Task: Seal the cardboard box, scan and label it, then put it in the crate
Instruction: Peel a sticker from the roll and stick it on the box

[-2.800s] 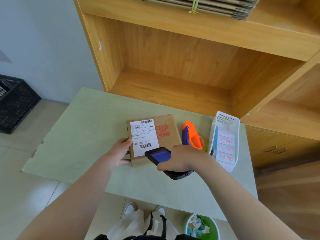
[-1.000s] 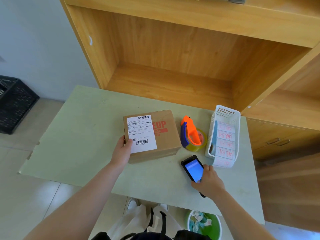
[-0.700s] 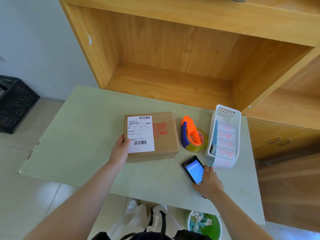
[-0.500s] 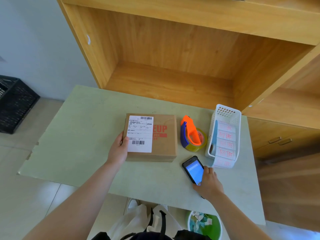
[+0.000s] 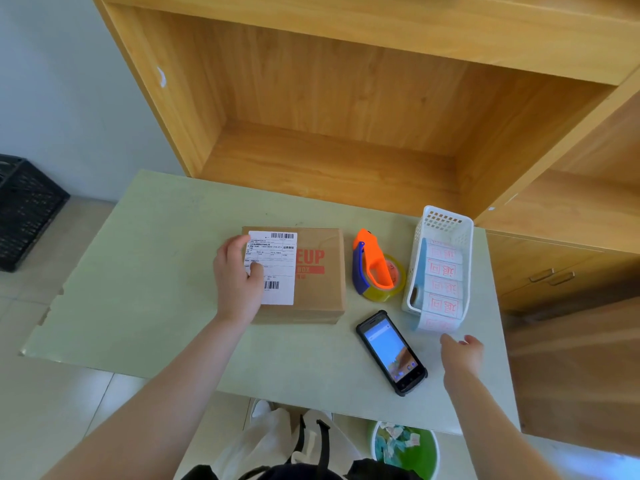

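On the table point(image 5: 145, 271), the left hand point(image 5: 239, 275) rests flat on the cardboard box point(image 5: 311, 271); the right hand point(image 5: 462, 351) hovers loosely open, right of the handheld scanner point(image 5: 391, 351).

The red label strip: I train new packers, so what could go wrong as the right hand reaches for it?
The right hand is near the red label strip hanging over the white basket rim; a hard pull might tip the basket or unroll extra labels. The scanner lies close beside that wrist and could get knocked. The left hand only rests on the cardboard box, so it may slide.
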